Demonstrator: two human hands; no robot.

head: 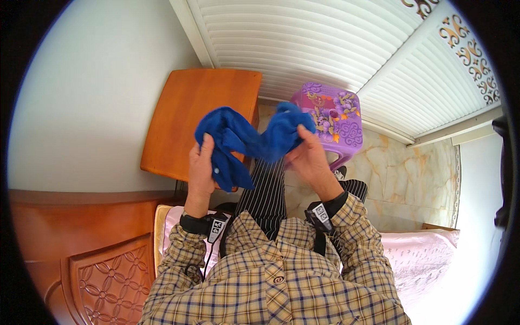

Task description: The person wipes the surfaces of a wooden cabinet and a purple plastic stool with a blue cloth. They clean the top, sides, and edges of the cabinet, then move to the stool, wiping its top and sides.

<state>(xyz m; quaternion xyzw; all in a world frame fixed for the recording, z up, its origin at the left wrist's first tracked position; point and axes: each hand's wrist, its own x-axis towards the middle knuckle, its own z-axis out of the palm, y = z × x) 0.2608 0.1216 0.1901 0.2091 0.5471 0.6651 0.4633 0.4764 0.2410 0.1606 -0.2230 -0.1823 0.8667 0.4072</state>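
A blue cloth, soft and partly blurred, is stretched between my two hands above my striped trousers. My left hand grips its left part, thumb on top, where a flap with a small pale round spot hangs down. My right hand pinches the bunched right part between thumb and fingers. Part of the cloth overlaps the view of the wooden bedside table, and its right end is seen against the purple stool. What kind of cloth item it is, I cannot tell.
An orange-brown wooden table stands ahead on the left, beside a white wall. A purple flowered plastic stool stands ahead on the right before white louvred panels. A carved wooden headboard is at the left, with pink bedding at the right.
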